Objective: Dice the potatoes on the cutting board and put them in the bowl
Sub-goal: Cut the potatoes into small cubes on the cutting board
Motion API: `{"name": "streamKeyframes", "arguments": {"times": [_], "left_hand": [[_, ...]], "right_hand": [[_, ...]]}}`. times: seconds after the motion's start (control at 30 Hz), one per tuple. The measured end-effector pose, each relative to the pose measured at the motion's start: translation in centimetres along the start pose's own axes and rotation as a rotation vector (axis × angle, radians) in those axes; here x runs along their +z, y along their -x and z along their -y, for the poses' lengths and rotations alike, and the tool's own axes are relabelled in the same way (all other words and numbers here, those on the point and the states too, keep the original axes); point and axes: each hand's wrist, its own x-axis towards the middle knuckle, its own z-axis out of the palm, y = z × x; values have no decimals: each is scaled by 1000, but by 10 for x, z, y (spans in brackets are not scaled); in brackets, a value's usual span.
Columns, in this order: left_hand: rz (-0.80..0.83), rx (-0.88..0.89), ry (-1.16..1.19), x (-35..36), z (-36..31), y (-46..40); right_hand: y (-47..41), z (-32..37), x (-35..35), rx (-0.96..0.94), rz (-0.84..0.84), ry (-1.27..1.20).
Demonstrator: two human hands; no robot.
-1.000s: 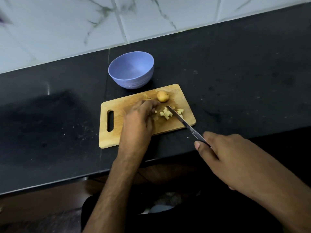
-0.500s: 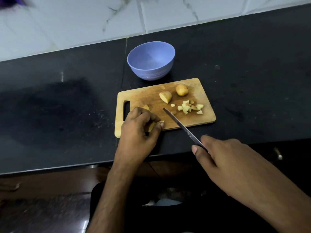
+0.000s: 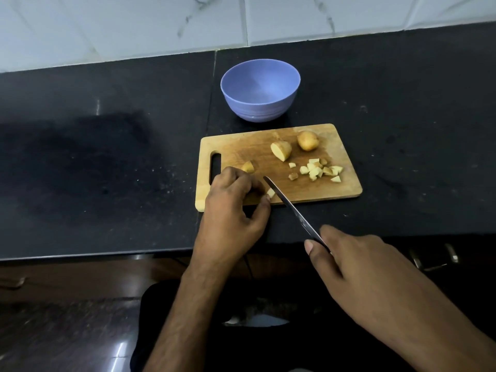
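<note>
Since a second ago: left hand point(image 3: 236, 210) withdrawn from the diced pile to the board's near-left corner; potato half point(image 3: 281, 150) now uncovered; framing shifted, scene sits further right. Potato piece point(image 3: 270, 193), pale, near front edge of cutting board point(image 3: 268, 146), pinched between curled left fingers and thumb; most of it hidden under the hand. Knife point(image 3: 291, 208), blade angled across the board's front edge, tip just beside that piece; contact with it cannot be told. Right hand point(image 3: 357, 267) wrapped round the knife handle, forefinger and thumb extended toward the blade. Potato chunk point(image 3: 248, 166), just beyond the left knuckles, by the handle slot. Whole small potato point(image 3: 307, 140), far-right corner of board, near the half. Diced pieces point(image 3: 319, 170), loose cluster, right side of board. Bowl point(image 3: 259, 89), lilac, on black counter point(image 3: 107, 157) just behind the board, nothing seen inside. White marbled wall tile point(image 3: 134, 25) behind counter.
</note>
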Motion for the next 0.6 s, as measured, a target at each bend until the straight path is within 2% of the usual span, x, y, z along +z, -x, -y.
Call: {"name": "streamKeyframes", "arguments": {"times": [0.3,0.6], "left_hand": [[-9,33,-58,6,-1,1],[-21,-57,6,4,-1,-1]], "right_hand": [[-3,-1,0,35,3,8],[-6,-4,-3,29,-4,13]]}}
